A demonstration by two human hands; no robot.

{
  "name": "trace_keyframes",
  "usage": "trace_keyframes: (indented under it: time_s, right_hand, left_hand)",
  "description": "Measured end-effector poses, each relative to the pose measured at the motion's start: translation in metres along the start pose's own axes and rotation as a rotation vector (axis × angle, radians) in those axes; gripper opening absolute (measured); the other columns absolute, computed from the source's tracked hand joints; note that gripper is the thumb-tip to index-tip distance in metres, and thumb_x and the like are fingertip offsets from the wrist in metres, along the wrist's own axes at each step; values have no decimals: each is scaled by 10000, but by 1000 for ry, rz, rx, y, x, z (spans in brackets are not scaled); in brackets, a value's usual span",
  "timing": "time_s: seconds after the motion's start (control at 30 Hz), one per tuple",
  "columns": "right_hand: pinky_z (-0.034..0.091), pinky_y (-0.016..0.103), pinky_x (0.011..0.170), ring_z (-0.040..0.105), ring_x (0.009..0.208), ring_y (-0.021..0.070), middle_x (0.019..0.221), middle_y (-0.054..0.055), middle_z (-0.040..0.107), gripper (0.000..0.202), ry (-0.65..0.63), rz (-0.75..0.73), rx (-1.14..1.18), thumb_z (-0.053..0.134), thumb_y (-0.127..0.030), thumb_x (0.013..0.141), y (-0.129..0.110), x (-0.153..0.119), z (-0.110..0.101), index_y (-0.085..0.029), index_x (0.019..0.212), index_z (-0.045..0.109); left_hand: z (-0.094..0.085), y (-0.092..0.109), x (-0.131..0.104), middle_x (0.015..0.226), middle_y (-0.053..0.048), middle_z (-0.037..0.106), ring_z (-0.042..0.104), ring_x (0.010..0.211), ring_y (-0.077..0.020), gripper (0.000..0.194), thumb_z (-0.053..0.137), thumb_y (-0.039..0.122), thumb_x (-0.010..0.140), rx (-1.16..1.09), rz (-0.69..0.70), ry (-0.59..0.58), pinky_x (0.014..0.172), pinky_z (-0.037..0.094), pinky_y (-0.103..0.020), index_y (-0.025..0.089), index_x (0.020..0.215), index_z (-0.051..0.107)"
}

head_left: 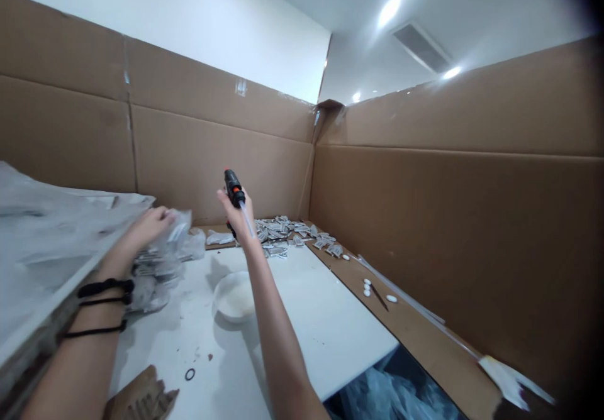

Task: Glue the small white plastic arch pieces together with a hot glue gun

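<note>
My right hand (240, 214) is wrapped round a black glue gun (234, 187) with red parts, raised above the white table (325, 310). A clear glue stick sticks out of its back toward my wrist. At the left, my left hand (153, 225) has its fingers bent together at a clear plastic bag (178, 228) on top of a pile of bagged pieces (153, 275). Motion blurs the hand a little, and what lies between its fingers is too small to make out. Below the gun stands a white bowl (234, 297), partly behind my right forearm.
Silvery pieces (278, 228) are heaped at the back. White ovals (367, 287) and a brown stick (379, 297) lie on the right cardboard strip. Plastic sheeting (51, 231) covers the left side. Torn cardboard (144, 395) lies in front, plastic bags (391, 395) lower right. Tall cardboard walls (453, 219) stand behind.
</note>
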State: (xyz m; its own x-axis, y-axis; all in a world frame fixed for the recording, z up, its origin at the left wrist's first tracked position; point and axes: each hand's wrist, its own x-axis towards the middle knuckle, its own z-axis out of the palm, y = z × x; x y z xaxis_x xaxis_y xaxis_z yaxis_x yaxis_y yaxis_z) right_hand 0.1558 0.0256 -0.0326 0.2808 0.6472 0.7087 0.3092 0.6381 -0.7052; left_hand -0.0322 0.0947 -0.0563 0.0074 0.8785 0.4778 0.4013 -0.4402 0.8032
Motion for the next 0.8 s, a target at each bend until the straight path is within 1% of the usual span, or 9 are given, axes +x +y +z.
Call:
trace_keyframes:
  time_s: [0.03,0.07,0.17,0.23,0.33,0.43,0.6,0.7,0.8]
  right_hand:
    - [410,171,678,505,700,90,811,-1,601,288,-25,-14,14,562,-360,791,-2,-1,-3,-117,944,592]
    - [412,182,680,507,706,100,832,10,608,330,-52,-29,28,563,-403,786,-5,-2,-7,-119,951,599]
    - [419,227,662,514,680,132,823,35,616,418,-175,-67,14,555,-484,771,-15,-5,-20,-123,972,613]
    - [426,257,723,543,751,164,873,62,624,409,-234,-130,-4,551,-480,771,-22,-8,-27,-124,961,618]
    - [422,280,793,561,859,198,935,83,624,359,-306,-199,-26,542,-445,778,-28,-12,-28,-132,940,612]
    - [427,275,762,554,845,200,904,69,620,330,-304,-201,-59,532,-444,777,-27,-14,-21,-150,912,597]
    - [416,263,630,528,675,175,705,40,576,415,-91,8,-31,508,-556,744,-13,-11,-8,-148,780,574]
    - [400,253,562,498,580,154,597,17,528,437,-37,129,42,527,-579,708,-2,-7,-9,-144,725,563]
    - [398,252,556,476,553,142,585,5,520,403,60,113,55,553,-544,677,3,-4,-13,-144,726,555]
  left_hand:
    - [3,8,-2,551,32,521,447,594,-135,134,610,168,693,-40,12,57,567,320,-201,158,590,524]
    - [7,16,-4,624,25,543,470,632,-137,89,585,190,743,-215,-12,183,582,336,-203,159,670,544]
    - [28,36,-13,707,24,520,492,639,-118,150,407,257,888,-339,-31,407,589,376,-190,187,795,502]
    - [42,48,-20,719,15,546,533,628,-104,136,426,247,891,-720,-161,494,597,412,-180,184,802,507]
    - [54,69,-30,716,-2,597,570,606,-90,183,395,207,906,-1143,-271,440,578,452,-172,161,804,539]
    - [57,88,-39,684,-30,632,588,581,-108,248,352,163,900,-1391,-303,306,532,473,-186,132,819,585]
    - [61,101,-47,721,-80,671,635,664,-180,436,214,232,917,-1518,-175,227,583,524,-271,119,947,633]
    - [67,102,-50,734,-79,676,642,702,-191,463,200,277,924,-1529,-229,236,642,533,-291,129,964,637]
    - [75,102,-53,746,-60,676,634,696,-173,393,263,259,911,-1544,-328,232,661,525,-266,140,974,633]
